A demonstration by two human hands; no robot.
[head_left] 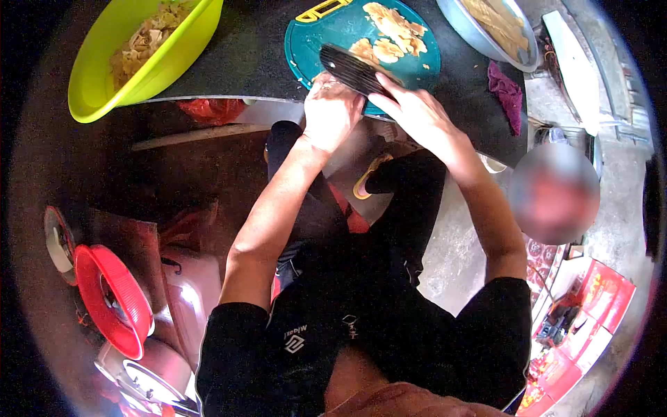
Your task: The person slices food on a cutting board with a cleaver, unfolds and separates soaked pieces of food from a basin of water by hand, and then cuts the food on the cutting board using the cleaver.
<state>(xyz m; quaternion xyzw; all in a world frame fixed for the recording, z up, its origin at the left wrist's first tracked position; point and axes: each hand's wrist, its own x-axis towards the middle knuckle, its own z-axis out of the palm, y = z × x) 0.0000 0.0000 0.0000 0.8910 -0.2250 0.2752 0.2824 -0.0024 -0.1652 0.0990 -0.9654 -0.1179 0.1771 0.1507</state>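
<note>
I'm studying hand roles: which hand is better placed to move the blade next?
Probably the right hand: it appears to hold the dark blade, while the left hand is at the near edge of the teal board.

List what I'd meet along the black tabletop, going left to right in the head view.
Lime-green basin → teal cutting board → pale basin.
</note>
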